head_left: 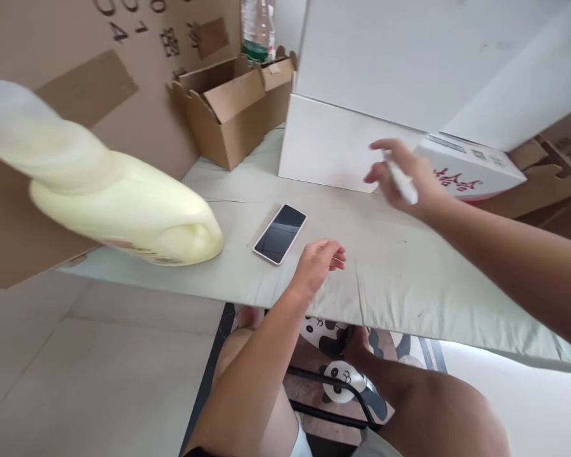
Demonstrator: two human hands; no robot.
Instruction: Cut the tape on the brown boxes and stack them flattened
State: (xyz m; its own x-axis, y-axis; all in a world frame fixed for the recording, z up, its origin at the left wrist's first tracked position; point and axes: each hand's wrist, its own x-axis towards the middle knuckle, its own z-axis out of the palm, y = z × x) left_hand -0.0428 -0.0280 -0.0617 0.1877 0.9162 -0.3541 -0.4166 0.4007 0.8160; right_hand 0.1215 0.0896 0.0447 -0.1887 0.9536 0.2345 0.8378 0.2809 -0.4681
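My right hand [402, 174] is raised over the table, by the front of a white box [333, 143]. A short white stick-like object [400, 181] lies across it, gripped in the hand while two fingers stick out; blur hides its exact kind. My left hand [316, 263] is low over the table near the front edge, its fingers loosely curled together with nothing visible in them. Just to its left lies a phone [280, 233] with a dark screen and a pale case, flat on the cloth.
A large pale yellow bottle [133, 206] looms at the left, close to the camera. Behind stand a big cardboard box [66, 38], an open small carton [240, 114] and a plastic bottle [257, 32]. A printed white box [471, 168] is at right. Pale cloth [428, 279] covers the table.
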